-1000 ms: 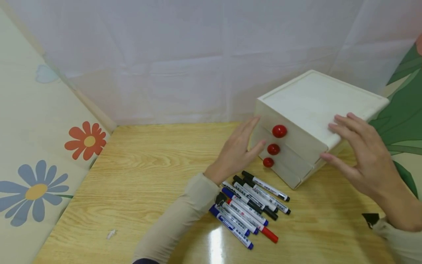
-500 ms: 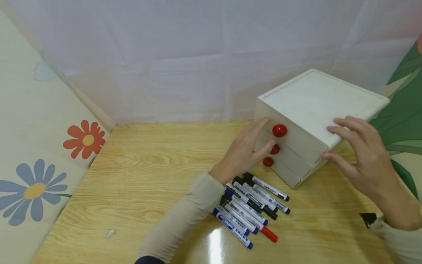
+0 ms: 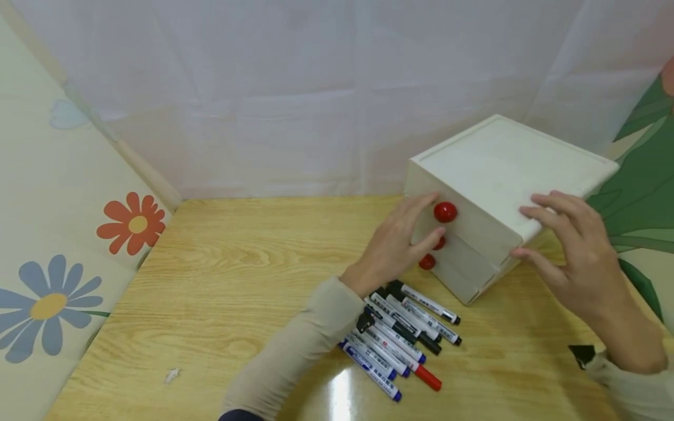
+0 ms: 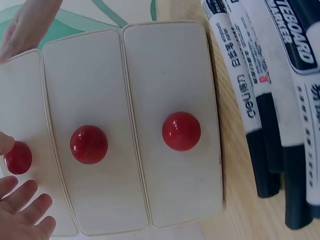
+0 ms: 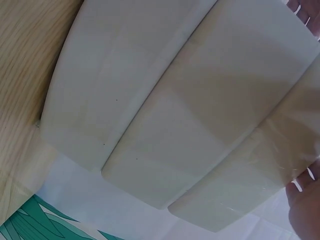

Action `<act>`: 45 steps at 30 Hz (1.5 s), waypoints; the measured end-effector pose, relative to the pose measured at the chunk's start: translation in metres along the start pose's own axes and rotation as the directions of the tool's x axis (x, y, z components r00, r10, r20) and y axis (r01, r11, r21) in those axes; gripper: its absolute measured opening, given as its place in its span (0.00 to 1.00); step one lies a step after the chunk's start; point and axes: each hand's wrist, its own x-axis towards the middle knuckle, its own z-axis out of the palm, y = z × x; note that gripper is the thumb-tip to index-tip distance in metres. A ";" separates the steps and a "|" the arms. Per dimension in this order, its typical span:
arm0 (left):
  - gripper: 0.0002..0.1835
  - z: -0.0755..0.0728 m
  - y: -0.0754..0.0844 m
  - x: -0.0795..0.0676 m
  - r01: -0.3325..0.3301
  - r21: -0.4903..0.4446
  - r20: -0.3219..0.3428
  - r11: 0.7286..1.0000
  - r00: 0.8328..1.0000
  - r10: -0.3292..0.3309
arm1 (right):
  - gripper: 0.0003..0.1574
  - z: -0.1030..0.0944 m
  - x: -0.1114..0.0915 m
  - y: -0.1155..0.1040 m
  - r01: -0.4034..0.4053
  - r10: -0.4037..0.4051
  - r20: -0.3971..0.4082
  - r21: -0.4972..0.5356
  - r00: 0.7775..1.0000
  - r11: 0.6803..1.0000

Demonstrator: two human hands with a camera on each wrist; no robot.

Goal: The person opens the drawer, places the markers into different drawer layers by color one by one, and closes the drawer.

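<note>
A white drawer cabinet [image 3: 511,164] with three drawers, each with a round red knob, stands at the right. In the head view my left hand [image 3: 387,242] is at its front, thumb and fingertips spread around the top red knob [image 3: 445,212]. The left wrist view shows the thumb's tip right at that knob and the other fingers [image 4: 32,202] spread just below it. My right hand [image 3: 584,257] rests its fingertips on the cabinet's top near the front right corner, its thumb at the side edge. The middle knob [image 3: 441,242] is partly hidden by the left thumb.
Several whiteboard markers [image 3: 400,327] with black, blue and red caps lie side by side in front of the cabinet, partly under my left wrist. A small white scrap [image 3: 172,375] lies on the wooden table [image 3: 237,245]. A white cloth hangs behind.
My left hand has moved right along the cabinet's front, bringing its fingers to the top knob. The right hand stays at the corner, and the markers have not moved.
</note>
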 end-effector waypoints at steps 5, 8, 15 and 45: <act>0.31 0.004 0.000 0.001 -0.022 -0.040 -0.023 0.999 1.000 0.021 | 0.47 0.000 -0.001 -0.001 0.000 0.000 -0.003 -0.007 1.000 1.000; 0.30 0.006 0.000 0.002 -0.019 -0.088 -0.029 0.996 0.999 0.017 | 0.47 0.000 -0.001 -0.002 -0.003 0.003 -0.003 -0.011 1.000 1.000; 0.28 0.009 0.001 0.005 0.023 -0.212 -0.030 0.977 0.999 -0.030 | 0.47 0.000 0.000 -0.003 -0.004 0.004 -0.008 -0.008 1.000 1.000; 0.24 0.011 -0.001 0.001 0.036 -0.160 -0.052 0.986 0.998 -0.045 | 0.46 -0.002 0.009 -0.011 -0.009 0.013 -0.063 0.064 0.998 0.998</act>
